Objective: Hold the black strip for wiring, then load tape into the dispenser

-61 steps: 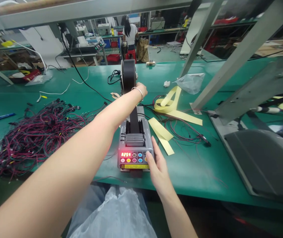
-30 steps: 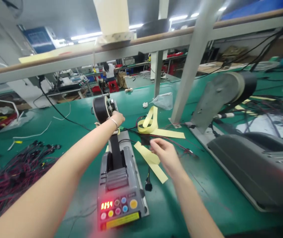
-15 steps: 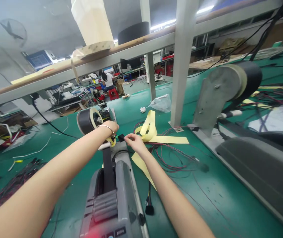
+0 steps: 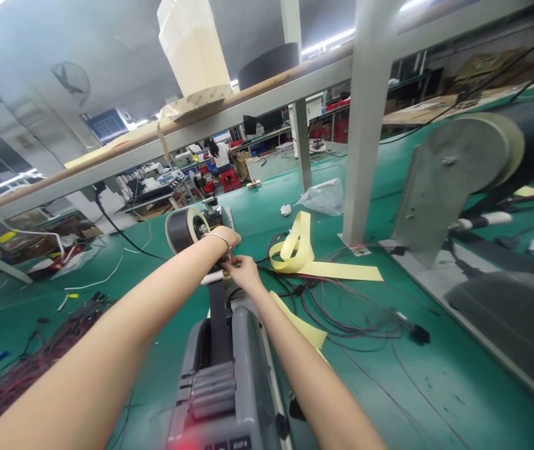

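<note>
My left hand (image 4: 230,239), a bangle at its wrist, is closed, fingers curled down beside the tape roll (image 4: 181,231). What it grips is hidden behind the hand. Just below and to the right, my right hand (image 4: 245,274) pinches something small and dark at its fingertips, too covered to name. Both hands meet over the far end of a grey tape dispenser (image 4: 215,387). A black tape strip (image 4: 218,312) runs from a white roller (image 4: 212,277) into the dispenser's body.
Looped yellow tape (image 4: 300,250) lies right of my hands, beside red and black cables (image 4: 325,312). A cable pile (image 4: 60,350) is at left. A second dispenser (image 4: 454,169) stands at right, past a shelf post (image 4: 365,125). A person (image 4: 220,155) sits far back.
The view has shifted, so the bench appears farther right. My hands have come closer together, and the black tape piece seen between them is now mostly hidden. A cable end at right has moved.
</note>
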Motion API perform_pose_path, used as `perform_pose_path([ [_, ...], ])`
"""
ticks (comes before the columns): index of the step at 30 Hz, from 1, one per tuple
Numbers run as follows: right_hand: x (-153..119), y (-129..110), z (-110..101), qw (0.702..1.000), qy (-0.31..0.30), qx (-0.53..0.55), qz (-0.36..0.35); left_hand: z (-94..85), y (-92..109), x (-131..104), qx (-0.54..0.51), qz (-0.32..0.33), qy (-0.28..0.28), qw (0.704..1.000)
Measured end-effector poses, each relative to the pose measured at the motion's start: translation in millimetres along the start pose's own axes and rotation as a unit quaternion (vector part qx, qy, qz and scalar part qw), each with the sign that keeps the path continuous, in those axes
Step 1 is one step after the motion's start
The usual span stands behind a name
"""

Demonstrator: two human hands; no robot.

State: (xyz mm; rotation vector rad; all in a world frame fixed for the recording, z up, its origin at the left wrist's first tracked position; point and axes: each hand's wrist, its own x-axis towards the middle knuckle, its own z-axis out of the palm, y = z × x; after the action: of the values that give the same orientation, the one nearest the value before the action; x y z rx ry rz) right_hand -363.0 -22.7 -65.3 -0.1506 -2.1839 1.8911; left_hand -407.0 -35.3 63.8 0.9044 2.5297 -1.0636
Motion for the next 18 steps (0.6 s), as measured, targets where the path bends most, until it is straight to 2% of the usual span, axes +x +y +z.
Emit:
perform_pose_path([
  [3,-2.5,-5.2,4.8,0.997,0.033,-0.066,0.021,-2.5,0.2,-1.7,0.012,-0.007,-0.037,0.999],
  [6,-5.2,-9.5,4.7,0.992,0.041,-0.118,0.032,-4.7,-0.5,-4.7,0.009,-0.004,-0.051,0.999],
  [12,-4.5,-12.2,0.6,0.977,0.058,-0.196,0.055,-4.4,-1.6,-7.4,-0.006,-0.01,-0.023,1.0],
  [14,-3.7,-12.9,-0.8,0.975,0.06,-0.21,0.035,-2.9,-1.2,-7.0,-0.018,-0.01,-0.006,1.0],
  [18,-6.5,-16.3,-4.2,0.969,0.048,-0.237,-0.051,0.9,0.3,-3.0,-0.047,0.004,0.028,0.998],
])
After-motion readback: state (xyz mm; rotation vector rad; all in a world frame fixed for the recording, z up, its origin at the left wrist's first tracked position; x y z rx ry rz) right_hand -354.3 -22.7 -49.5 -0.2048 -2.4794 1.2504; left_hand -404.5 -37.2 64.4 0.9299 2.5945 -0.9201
